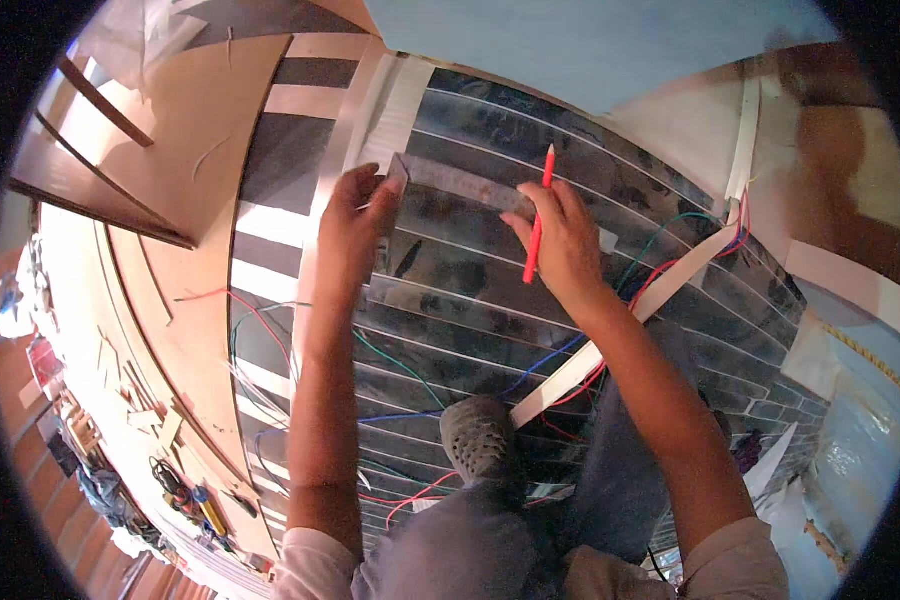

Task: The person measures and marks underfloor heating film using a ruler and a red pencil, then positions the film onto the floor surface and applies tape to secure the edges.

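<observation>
My left hand (355, 215) pinches one end of a flat grey ruler-like strip (460, 185), above the left edge of the dark slatted floor. A small dark angular piece shows at that end, too blurred to name. The other end of the strip meets the fingers of my right hand (560, 235), which are closed. A red pencil (538, 225) sits in the same right hand, its tip pointing away from me. Under both hands lie dark panels (470, 240) divided by thin pale lines.
Red, green and blue wires (400, 365) run across the floor. A pale wooden batten (610, 345) slants by my right forearm. My shoe (477, 437) rests on the panels. Leftward are a plywood sheet (195, 330), wood offcuts (155, 415) and tools (205, 505). A light-blue panel (570, 40) stands ahead.
</observation>
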### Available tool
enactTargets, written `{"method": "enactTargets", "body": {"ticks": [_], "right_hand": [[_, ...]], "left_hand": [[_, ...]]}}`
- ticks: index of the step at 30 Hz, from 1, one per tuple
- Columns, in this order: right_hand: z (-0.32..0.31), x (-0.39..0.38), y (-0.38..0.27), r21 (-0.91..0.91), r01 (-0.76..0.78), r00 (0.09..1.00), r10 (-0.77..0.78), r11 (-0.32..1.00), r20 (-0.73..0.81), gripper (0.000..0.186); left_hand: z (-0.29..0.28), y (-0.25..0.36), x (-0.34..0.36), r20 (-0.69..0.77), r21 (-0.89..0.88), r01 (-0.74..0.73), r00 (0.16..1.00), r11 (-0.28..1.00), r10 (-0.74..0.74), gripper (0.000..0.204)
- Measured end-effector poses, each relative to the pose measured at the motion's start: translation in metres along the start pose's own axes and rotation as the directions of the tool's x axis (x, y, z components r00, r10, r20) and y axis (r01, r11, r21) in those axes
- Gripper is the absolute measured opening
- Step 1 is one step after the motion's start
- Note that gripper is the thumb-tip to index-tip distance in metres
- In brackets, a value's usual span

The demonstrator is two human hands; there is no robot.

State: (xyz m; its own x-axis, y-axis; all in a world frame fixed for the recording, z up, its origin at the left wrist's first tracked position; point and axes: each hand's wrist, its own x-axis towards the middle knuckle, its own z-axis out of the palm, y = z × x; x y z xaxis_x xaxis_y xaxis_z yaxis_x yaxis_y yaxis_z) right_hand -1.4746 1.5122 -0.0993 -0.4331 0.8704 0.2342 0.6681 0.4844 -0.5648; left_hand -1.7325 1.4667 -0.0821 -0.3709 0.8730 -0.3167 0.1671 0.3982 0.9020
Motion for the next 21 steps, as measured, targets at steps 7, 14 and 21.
{"method": "enactTargets", "body": {"ticks": [7,14,21], "right_hand": [[0.033,0.024,0.007,-0.012,-0.034,0.999,0.035,0.999,0.010,0.038],[0.019,0.022,0.018,-0.073,0.036,0.999,-0.038,0.997,-0.014,0.033],[0.007,0.055,0.012,0.511,-0.119,0.987,0.045,0.851,0.156,0.022]], "left_hand": [[0.059,-0.048,0.011,-0.353,0.624,-0.150,0.822,0.767,0.447,0.034],[0.072,-0.051,0.012,-0.376,0.682,-0.117,0.791,0.722,0.483,0.043],[0.081,-0.051,0.012,-0.329,0.751,-0.072,0.821,0.656,0.466,0.054]]}}
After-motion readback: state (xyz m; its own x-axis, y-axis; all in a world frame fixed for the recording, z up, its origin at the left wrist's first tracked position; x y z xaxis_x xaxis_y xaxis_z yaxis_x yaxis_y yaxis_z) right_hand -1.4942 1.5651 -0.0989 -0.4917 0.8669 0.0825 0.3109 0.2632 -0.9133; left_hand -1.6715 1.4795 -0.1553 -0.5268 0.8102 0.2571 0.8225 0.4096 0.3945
